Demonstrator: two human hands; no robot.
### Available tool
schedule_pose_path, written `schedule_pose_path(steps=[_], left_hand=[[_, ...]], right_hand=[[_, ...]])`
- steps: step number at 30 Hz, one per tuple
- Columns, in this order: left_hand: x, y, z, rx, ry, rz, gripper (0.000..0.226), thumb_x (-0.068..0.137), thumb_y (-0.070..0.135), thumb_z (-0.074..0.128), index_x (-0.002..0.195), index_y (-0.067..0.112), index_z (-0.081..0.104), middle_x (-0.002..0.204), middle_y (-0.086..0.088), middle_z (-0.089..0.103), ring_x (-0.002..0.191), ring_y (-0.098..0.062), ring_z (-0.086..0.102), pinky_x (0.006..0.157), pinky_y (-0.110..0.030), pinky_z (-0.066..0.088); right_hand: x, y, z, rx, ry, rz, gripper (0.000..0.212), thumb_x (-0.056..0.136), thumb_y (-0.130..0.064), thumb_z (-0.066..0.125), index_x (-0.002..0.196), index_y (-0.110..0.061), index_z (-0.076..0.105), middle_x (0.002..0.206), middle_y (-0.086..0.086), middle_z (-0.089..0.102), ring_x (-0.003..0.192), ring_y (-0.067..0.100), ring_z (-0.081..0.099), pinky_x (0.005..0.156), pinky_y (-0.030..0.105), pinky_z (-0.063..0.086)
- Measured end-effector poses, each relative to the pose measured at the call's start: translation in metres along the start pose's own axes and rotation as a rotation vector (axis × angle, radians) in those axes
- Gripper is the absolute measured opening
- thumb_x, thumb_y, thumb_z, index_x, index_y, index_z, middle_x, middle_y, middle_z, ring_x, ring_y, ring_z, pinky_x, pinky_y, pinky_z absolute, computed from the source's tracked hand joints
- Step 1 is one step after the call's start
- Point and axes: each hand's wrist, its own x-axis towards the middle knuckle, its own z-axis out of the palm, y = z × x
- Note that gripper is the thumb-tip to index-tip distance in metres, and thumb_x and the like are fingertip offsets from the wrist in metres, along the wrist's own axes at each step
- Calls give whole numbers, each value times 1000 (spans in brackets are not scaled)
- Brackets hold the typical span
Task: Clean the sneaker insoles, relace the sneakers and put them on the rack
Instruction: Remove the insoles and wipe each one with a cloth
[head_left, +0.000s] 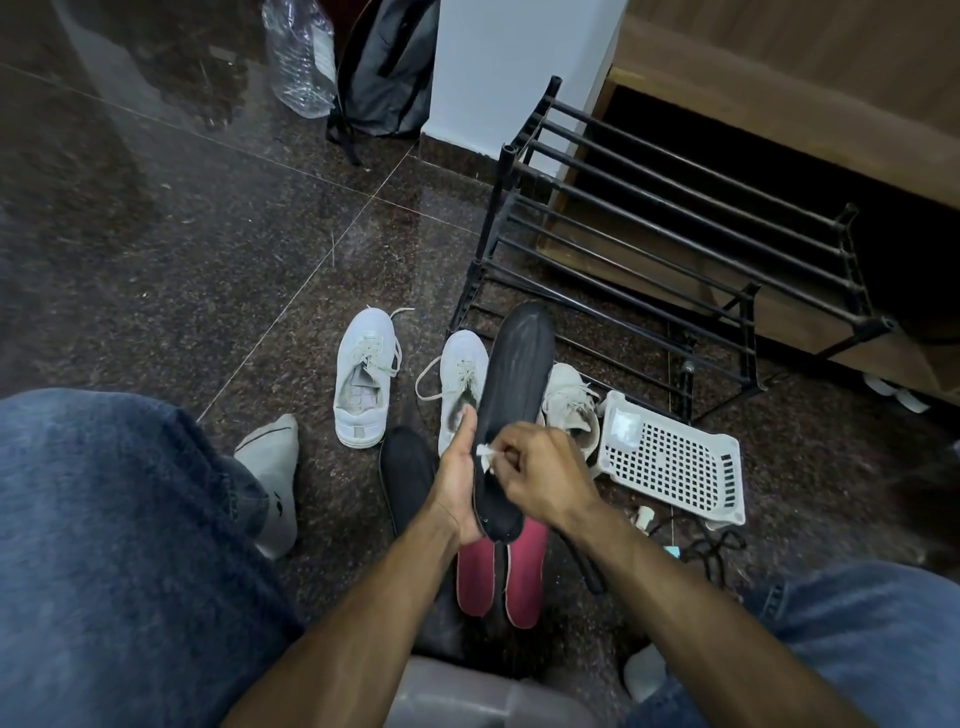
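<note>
My left hand (460, 475) grips the heel end of a black insole (514, 384), which points away from me over the floor. My right hand (540, 478) pinches a small white wipe (485, 456) against the insole's lower half. Another black insole (408, 467) lies on the floor under my left wrist. Two insoles with their red undersides up (524, 577) lie below my hands. A white sneaker (363, 376) stands at the left with loose laces. A second white sneaker (460, 374) sits behind the held insole. A third, greyer sneaker (571, 402) lies to its right.
A black metal shoe rack (665, 249) stands at the right against a wooden cabinet. A white perforated plastic basket (672, 462) lies on the floor by the rack. A black lace or cord (711, 545) lies near it. A backpack (384, 67) and a plastic bottle (301, 52) are farther back.
</note>
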Motion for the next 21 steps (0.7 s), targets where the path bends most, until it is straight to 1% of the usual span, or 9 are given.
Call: schedule_pose_path(steps=[2,5,6,10,13,15,17,19,21], left_hand=[[-1,-4,2,-20,11,-6,70,87,68,45,108,7,72,104,-19,69,95,-28,67,87,-40,52],[-4,-8,5,-21,18,-2,65,88,64,47,113,8,68,95,-15,70,78,-26,65,66,-35,54],[-4,-8,6,-15,16,-1,63,89,61,48,114,8,68,94,-15,69,75,-25,65,65,-35,54],[-5,0,2,-8,2,60,56,84,43,52,119,2,64,102,-20,69,87,-30,67,77,-38,56],[-5,5,2,11,10,101,52,90,41,47,117,0,64,97,-20,71,83,-29,70,72,-36,59],[-5,7,5,30,26,116,53,94,47,44,118,4,65,101,-19,71,84,-28,71,74,-36,59],[-6,8,5,70,73,117,59,93,54,45,120,6,66,112,-18,70,96,-28,70,84,-37,57],[-8,8,5,73,107,108,65,92,57,45,120,2,67,120,-24,65,110,-33,64,94,-39,52],[-9,9,2,56,121,110,67,92,56,44,118,-1,67,119,-28,64,114,-37,61,97,-40,49]], right_hand=[[14,-2,-6,-46,55,65,13,87,-22,57,91,-19,69,89,0,68,81,23,63,73,37,53],[29,-1,-12,-121,110,183,16,88,-25,56,94,-21,69,94,1,71,89,26,65,75,33,49],[31,0,-14,-111,117,209,15,87,-25,56,94,-22,70,91,1,71,88,26,65,74,31,48],[23,6,-14,-4,36,178,10,83,-23,62,85,-23,72,73,-7,69,72,13,63,71,28,50],[16,10,-17,109,-38,139,6,80,-20,67,80,-22,73,65,-10,66,56,1,56,69,30,54],[9,8,-15,115,-113,97,7,81,-20,66,81,-21,73,69,-9,69,61,3,59,68,33,54],[0,3,-9,109,-153,29,8,82,-21,65,82,-21,72,76,-8,70,67,7,63,69,35,54],[-10,-4,-1,105,-172,-43,9,81,-20,63,83,-21,72,81,-7,69,68,9,61,70,35,53],[-16,-11,5,46,-170,-96,11,83,-20,61,86,-19,72,84,-5,66,69,16,60,69,37,51]])
